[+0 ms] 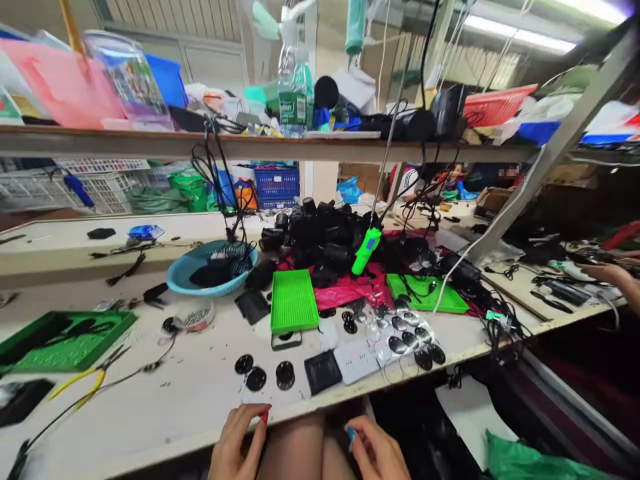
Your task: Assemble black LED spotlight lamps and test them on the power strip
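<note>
My left hand (241,441) is at the front edge of the white worktable (200,413), above my lap, its fingers loosely bent and a gap between thumb and forefinger. A small red patch shows at its fingertips. Just off the table edge, my right hand (376,448) has loosely curled fingers and a small blue patch near the tips. I cannot tell whether these patches are nails or tiny objects. No held object shows in either hand. Nearest on the table are black slotted discs (285,375), a square black tray (323,372) and a white power strip (357,361).
A green ribbed tray (295,301) stands before a heap of black devices (325,230). A green electric screwdriver (367,251) hangs above pink plastic. Left are a blue basin (180,275) and yellow-handled pliers (75,383). Another person's hand (607,273) is at the right.
</note>
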`<state>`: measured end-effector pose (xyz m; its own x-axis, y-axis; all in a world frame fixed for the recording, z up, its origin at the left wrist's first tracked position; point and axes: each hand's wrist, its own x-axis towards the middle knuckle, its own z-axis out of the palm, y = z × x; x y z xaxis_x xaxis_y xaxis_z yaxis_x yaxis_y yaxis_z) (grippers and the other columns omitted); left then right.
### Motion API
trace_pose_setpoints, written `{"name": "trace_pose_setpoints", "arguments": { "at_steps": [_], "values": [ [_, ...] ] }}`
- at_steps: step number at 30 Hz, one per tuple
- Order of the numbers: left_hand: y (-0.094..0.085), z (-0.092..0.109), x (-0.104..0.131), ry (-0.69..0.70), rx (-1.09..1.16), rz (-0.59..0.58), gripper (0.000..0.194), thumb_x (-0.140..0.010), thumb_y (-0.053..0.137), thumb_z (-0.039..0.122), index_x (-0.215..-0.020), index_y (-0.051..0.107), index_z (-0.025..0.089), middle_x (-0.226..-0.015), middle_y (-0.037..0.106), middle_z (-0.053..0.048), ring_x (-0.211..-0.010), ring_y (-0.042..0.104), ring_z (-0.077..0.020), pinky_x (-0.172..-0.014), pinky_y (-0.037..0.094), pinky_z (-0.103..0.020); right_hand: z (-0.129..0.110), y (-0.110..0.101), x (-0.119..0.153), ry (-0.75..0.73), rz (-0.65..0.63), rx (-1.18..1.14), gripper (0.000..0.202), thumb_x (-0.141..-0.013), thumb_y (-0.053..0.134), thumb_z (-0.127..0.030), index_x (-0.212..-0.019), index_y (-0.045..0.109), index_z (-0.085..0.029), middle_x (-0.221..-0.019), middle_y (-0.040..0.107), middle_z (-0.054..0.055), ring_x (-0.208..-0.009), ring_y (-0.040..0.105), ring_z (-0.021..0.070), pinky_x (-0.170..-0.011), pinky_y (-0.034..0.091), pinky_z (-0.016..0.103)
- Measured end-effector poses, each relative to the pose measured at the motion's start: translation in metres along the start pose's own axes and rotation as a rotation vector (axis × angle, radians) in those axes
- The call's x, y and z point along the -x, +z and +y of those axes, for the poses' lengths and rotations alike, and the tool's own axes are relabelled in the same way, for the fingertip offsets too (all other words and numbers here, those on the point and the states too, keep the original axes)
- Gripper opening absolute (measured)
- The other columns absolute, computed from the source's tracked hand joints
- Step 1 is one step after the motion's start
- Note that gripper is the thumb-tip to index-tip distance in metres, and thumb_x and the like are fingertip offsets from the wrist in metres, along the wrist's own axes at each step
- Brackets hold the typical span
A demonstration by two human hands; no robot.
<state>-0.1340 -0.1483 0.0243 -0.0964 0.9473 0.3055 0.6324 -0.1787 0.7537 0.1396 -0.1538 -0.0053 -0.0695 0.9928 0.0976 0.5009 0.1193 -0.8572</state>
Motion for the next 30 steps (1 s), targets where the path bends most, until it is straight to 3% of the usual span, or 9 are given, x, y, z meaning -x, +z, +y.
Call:
{"name": "trace_pose_setpoints", "arguments": {
  "at_steps": [5, 10, 15, 21, 26, 30],
  "values": [
    [-0.005, -0.008, 0.045, -0.012, -0.072, 0.003, 0.022, -0.092, 0.054, 0.039, -0.099, 0.071, 0.026, -0.099, 0.072, -0.005, -0.098, 0.066, -0.0243, -0.087, 0.054, -0.039, 0.016, 0.016, 0.049, 0.033, -0.112, 0.020, 0.026, -0.093, 0.044, -0.034, -0.094, 0.067, -0.022, -0.085, 0.072, 0.006, -0.075, 0.069, 0.0174, -0.064, 0.051, 0.022],
    [-0.010, -0.009, 0.079, -0.040, -0.091, -0.033, 0.024, -0.092, 0.052, 0.037, -0.101, 0.070, 0.025, -0.100, 0.071, -0.006, -0.097, 0.064, -0.0247, -0.085, 0.054, -0.039, -0.005, 0.028, 0.084, 0.085, -0.210, -0.017, 0.024, -0.092, 0.045, -0.028, -0.097, 0.067, -0.022, -0.089, 0.071, 0.005, -0.079, 0.068, 0.0172, -0.067, 0.050, 0.023],
    [-0.022, -0.010, 0.095, -0.022, -0.109, -0.024, 0.023, -0.092, 0.051, 0.035, -0.097, 0.070, 0.025, -0.098, 0.071, -0.006, -0.095, 0.064, -0.0247, -0.085, 0.052, -0.041, -0.028, 0.027, 0.094, 0.032, -0.258, -0.009, 0.024, -0.091, 0.045, -0.023, -0.097, 0.068, -0.023, -0.092, 0.070, 0.004, -0.079, 0.066, 0.0166, -0.073, 0.048, 0.025],
    [-0.052, -0.023, 0.105, -0.044, -0.168, 0.041, 0.026, -0.090, 0.049, 0.038, -0.095, 0.070, 0.024, -0.097, 0.072, -0.006, -0.094, 0.063, -0.0255, -0.086, 0.049, -0.042, -0.045, 0.027, 0.112, -0.014, -0.206, -0.028, 0.025, -0.094, 0.042, -0.025, -0.100, 0.066, -0.021, -0.094, 0.070, 0.006, -0.083, 0.065, 0.0176, -0.069, 0.048, 0.025],
    [-0.072, -0.049, 0.125, -0.149, -0.181, 0.079, 0.029, -0.088, 0.049, 0.040, -0.095, 0.070, 0.023, -0.095, 0.073, -0.006, -0.089, 0.063, -0.0258, -0.083, 0.050, -0.042, -0.041, 0.032, 0.124, -0.025, -0.302, 0.019, 0.025, -0.092, 0.043, -0.023, -0.098, 0.067, -0.020, -0.098, 0.071, 0.007, -0.086, 0.066, 0.0185, -0.077, 0.049, 0.028],
    [-0.074, -0.066, 0.146, -0.209, -0.192, 0.094, 0.029, -0.088, 0.048, 0.039, -0.095, 0.070, 0.021, -0.095, 0.073, -0.007, -0.090, 0.064, -0.0265, -0.083, 0.050, -0.043, -0.029, 0.028, 0.127, -0.028, -0.354, 0.078, 0.027, -0.093, 0.042, -0.026, -0.100, 0.067, -0.021, -0.100, 0.071, 0.007, -0.091, 0.067, 0.0202, -0.079, 0.049, 0.030]
  ]
}}
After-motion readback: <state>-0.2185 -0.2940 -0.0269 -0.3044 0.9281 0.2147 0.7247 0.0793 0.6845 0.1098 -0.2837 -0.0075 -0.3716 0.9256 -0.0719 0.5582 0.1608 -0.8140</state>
